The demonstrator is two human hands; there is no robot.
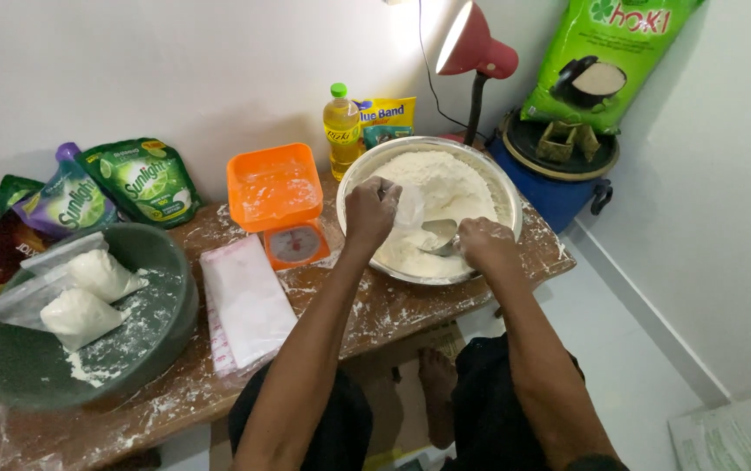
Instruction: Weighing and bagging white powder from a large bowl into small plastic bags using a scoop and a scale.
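Over the steel bowl [506, 187] of flour [445, 187], a thin clear bag [410, 205] is pinched open at its mouth by the left hand [371, 209]; it looks limp, slippery, easily torn. A metal scoop [439, 234] is gripped by the right hand [484, 244], just beside the bag.

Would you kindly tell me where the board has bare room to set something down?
Bare wood shows on the board in front of the metal bowl, beside the stack of bags. The back edge is crowded: orange scale, oil bottle, green basin.
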